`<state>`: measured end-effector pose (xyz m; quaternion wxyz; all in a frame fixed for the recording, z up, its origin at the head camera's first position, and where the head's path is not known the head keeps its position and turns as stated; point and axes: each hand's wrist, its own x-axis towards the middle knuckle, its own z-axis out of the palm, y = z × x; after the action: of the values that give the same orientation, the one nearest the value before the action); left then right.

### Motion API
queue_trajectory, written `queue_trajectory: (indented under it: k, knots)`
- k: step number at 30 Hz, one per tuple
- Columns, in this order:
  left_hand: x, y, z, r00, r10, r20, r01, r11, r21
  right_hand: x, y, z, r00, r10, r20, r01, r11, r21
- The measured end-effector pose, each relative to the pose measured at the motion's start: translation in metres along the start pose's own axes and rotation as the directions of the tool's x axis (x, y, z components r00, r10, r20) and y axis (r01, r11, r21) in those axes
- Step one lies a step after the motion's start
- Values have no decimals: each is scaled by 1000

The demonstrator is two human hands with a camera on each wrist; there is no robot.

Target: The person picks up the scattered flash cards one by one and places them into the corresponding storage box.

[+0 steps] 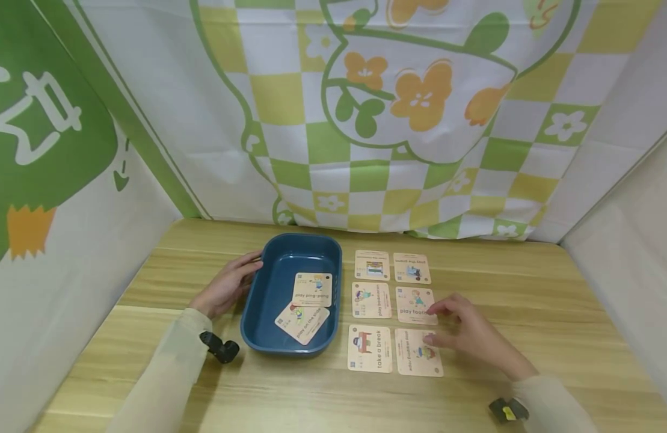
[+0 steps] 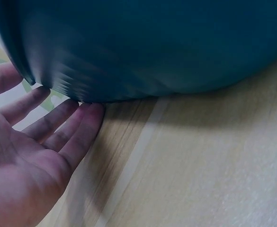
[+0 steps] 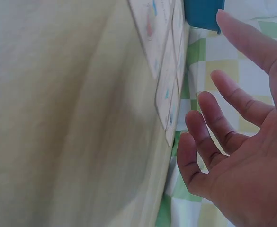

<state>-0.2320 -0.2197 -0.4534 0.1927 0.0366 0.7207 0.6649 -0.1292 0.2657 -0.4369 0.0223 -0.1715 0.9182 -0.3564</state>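
My left hand (image 1: 228, 287) is at the left side of a deep blue plastic tray (image 1: 250, 322), its fingertips against the outer wall in the left wrist view. Inside the tray lie two picture cards, a "play ping-pong" card (image 1: 313, 288) and a "play on the slide" card (image 1: 303, 323), overlapping slightly. To the right, my right hand (image 1: 471, 334) is held over the right column of cards with thumb and fingers spread, holding nothing. Its fingertips overlap a football card (image 1: 411, 300), and its thumb overlaps the bottom right card (image 1: 417, 358).
Other cards lie in the same grid on the wooden table (image 1: 290, 397): a "take a break" card (image 1: 370, 355), a badminton card (image 1: 372, 300), a card with a building-like picture (image 1: 372, 264) and a piano card (image 1: 412, 267). A checkered curtain (image 1: 333, 162) hangs at the back edge.
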Motion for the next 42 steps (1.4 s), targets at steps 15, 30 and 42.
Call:
queue_trajectory:
  k: [15,30,42]
  knots:
    - [-1,-1,-1,1000,7,8,-7,1000,-1,-18,6,7,988,136,78,-135,991,-17]
    - [0,1,1,1000,-4,-14,5,1000,3,-19,8,10,994,57,95,-41,986,-163]
    - [1,1,1,1000,-6,-14,6,1000,3,-18,6,10,995,41,92,-26,987,-159]
